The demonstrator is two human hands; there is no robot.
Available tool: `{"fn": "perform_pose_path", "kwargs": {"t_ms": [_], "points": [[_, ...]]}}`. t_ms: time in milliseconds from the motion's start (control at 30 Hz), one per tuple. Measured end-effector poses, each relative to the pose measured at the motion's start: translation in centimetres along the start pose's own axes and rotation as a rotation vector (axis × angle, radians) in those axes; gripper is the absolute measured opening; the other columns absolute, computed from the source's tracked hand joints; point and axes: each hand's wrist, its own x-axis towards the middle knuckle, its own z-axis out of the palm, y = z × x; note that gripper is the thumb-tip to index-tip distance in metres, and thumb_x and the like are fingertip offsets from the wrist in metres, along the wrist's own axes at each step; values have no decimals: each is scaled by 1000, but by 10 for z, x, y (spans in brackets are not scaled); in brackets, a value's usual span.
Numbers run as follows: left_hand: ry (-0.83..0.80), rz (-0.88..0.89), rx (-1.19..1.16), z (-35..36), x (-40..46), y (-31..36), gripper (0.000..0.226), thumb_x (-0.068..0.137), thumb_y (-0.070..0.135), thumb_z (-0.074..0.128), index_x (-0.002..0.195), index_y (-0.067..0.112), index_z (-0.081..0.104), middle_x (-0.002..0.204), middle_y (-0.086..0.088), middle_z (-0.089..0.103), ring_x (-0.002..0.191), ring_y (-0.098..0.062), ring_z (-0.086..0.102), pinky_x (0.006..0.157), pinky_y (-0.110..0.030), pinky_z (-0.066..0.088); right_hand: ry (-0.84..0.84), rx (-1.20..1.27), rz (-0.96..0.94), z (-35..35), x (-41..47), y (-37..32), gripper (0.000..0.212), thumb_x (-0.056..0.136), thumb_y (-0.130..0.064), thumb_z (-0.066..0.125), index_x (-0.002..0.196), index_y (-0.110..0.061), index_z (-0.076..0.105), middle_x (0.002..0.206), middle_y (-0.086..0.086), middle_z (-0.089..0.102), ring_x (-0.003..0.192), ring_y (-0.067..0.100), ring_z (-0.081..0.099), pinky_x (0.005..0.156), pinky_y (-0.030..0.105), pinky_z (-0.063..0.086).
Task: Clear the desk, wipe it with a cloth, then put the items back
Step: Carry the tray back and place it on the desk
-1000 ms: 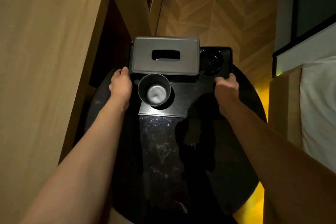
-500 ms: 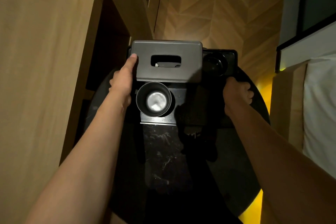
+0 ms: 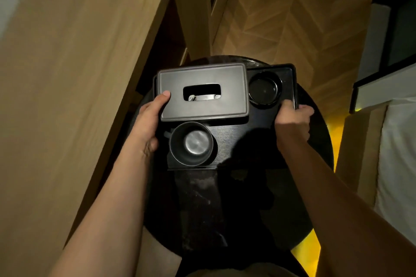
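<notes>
Black tray (image 3: 234, 132) holds tissue box (image 3: 202, 92), cup (image 3: 191, 143).

A hotel bedroom — white bed (image 3: 398, 164), herringbone floor (image 3: 292, 18), amenity tray (image 3: 236, 132).

The left hand (image 3: 148, 119) hides the tray (image 3: 238, 137) edge beneath it.

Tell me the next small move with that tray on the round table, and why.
Probably lift the black tray straight up and level. The left hand holds its left edge with the thumb on the tissue box, the right hand grips its right edge, and the metal cup and dark dish stand loose on it.
</notes>
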Motion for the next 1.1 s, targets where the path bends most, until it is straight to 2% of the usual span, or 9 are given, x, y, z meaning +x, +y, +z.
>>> {"fn": "perform_pose_path", "kwargs": {"t_ms": [167, 300, 633, 767, 933, 1100], "points": [[134, 60, -132, -37, -56, -17, 72, 82, 47, 78, 139, 13, 49, 127, -18, 67, 110, -36, 68, 100, -53, 53, -92, -62, -135, -2, -46, 0, 48, 91, -47, 44, 128, -15, 43, 127, 10, 56, 113, 33, 53, 101, 46, 37], [255, 93, -207, -76, -113, -42, 75, 82, 51, 77, 139, 13, 49, 125, -17, 67, 109, -36, 69, 99, -53, 53, -186, -129, -235, 4, -89, -1, 55, 91, -47, 44, 134, -13, 41, 132, 13, 55, 119, 37, 52, 104, 50, 36], [611, 134, -535, -184, -255, -145, 66, 83, 53, 74, 135, 18, 54, 119, -12, 71, 104, -29, 72, 97, -47, 55, -525, -321, -579, 41, -234, 22, 50, 91, -43, 45, 130, -10, 44, 133, 14, 56, 123, 37, 50, 108, 49, 33], [728, 174, -665, -225, -314, -201, 45, 85, 51, 74, 119, 22, 66, 108, -8, 76, 98, -25, 74, 94, -44, 57, -642, -386, -695, 55, -308, 56, 52, 92, -43, 46, 131, -10, 44, 131, 13, 59, 122, 36, 52, 108, 46, 30], [905, 203, -820, -278, -390, -283, 36, 86, 46, 75, 109, 18, 70, 96, -5, 78, 91, -22, 76, 84, -39, 60, -773, -485, -812, 62, -404, 121, 51, 92, -45, 45, 130, -12, 44, 131, 12, 58, 122, 37, 50, 109, 50, 31], [1080, 231, -989, -318, -471, -379, 37, 87, 45, 75, 107, 15, 71, 99, -9, 78, 91, -24, 76, 79, -38, 60, -902, -573, -954, 54, -504, 203, 51, 93, -45, 47, 132, -13, 43, 125, 11, 58, 116, 34, 52, 106, 53, 36]]}}
